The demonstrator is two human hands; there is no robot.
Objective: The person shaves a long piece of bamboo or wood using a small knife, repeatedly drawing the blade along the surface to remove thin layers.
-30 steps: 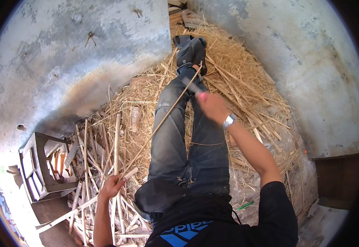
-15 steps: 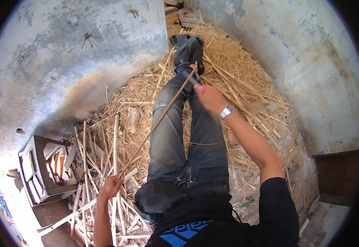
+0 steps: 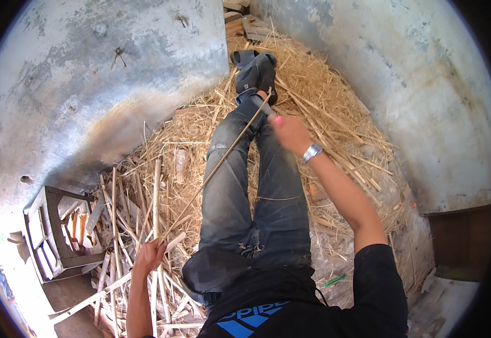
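Pink handle (image 3: 278,121) now nearer shoes (image 3: 250,80)

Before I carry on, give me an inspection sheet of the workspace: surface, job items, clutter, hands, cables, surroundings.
Surface: floor strewn with straw-like shavings; trousered legs stretched across it.
Job items: thin strip slanting over the legs; pink-handled tool, blurred, by its far part.
Clutter: wood pieces heaped at left; small green object at right.
Hands: left hand closed on the strip's near part; right hand closed around the tool's handle.
Cables: nothing seen.
Surroundings: stained left wall and right wall; dark open frame at left.
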